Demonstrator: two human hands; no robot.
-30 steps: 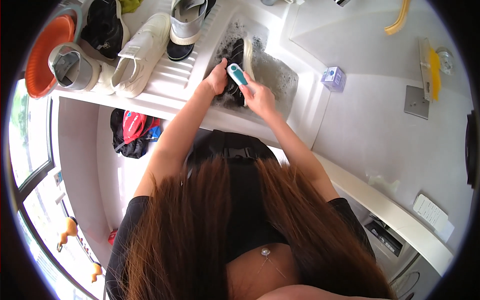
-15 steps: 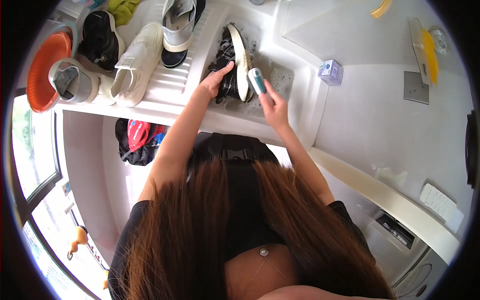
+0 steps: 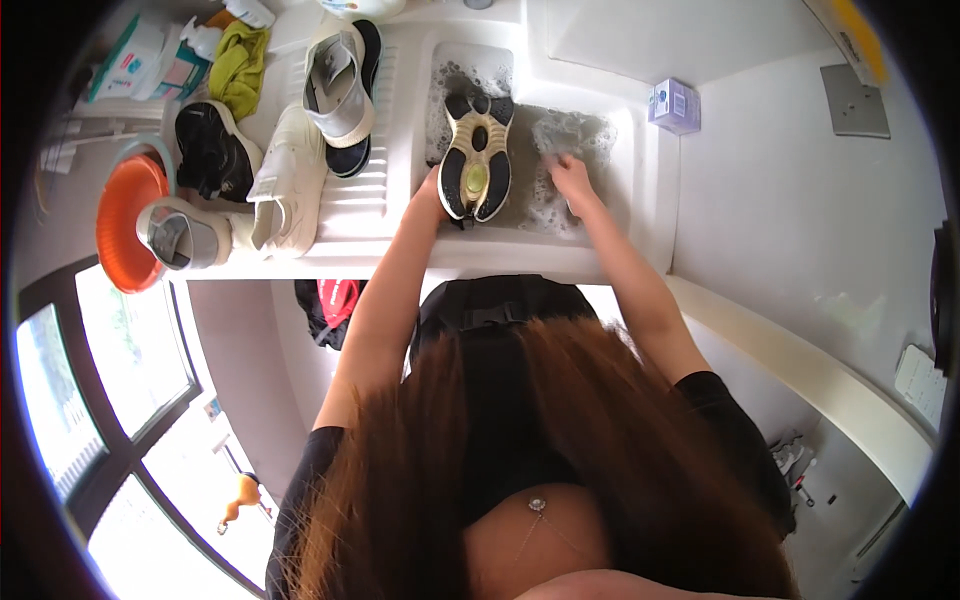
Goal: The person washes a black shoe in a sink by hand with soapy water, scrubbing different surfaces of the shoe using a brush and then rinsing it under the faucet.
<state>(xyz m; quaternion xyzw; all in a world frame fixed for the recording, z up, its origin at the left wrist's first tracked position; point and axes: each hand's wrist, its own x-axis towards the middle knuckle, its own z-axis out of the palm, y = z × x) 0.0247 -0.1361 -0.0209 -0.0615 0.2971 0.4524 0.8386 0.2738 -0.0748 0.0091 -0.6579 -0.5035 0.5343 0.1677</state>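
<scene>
Left hand (image 3: 432, 193): clamped on the black-and-cream shoe (image 3: 480, 140) at its near left edge; most fingers hidden behind it. Shoe is over the left part of the sink (image 3: 650, 200), sole facing up, long axis running near to far. Sole is cream with black pads and a pale green oval patch in the near half.

Right hand (image 3: 571, 183): right of the shoe, well apart from it, over or at the grey sudsy water (image 3: 530, 190). Fingers look curled but are motion-blurred; can't tell if they're together or gripping anything. Foam lies around that hand and along the far left of the sink.

Worktop (image 3: 362, 205), ribbed, left of sink: grey shoe (image 3: 338, 95) nearest the sink, resting over a dark item with a pale edge (image 3: 349, 160). White shoe (image 3: 290, 190) left of that, black shoe (image 3: 212, 150) further left. Another grey shoe (image 3: 187, 237) at the near left, beside an orange basin (image 3: 130, 225). Green cloth (image 3: 239, 68) beyond the black shoe, white-and-green pack (image 3: 125, 60) at far left.

Right side: purple-and-white box (image 3: 675, 107) at the sink's right edge; grey plate (image 3: 855, 100) on the wall further right.
</scene>
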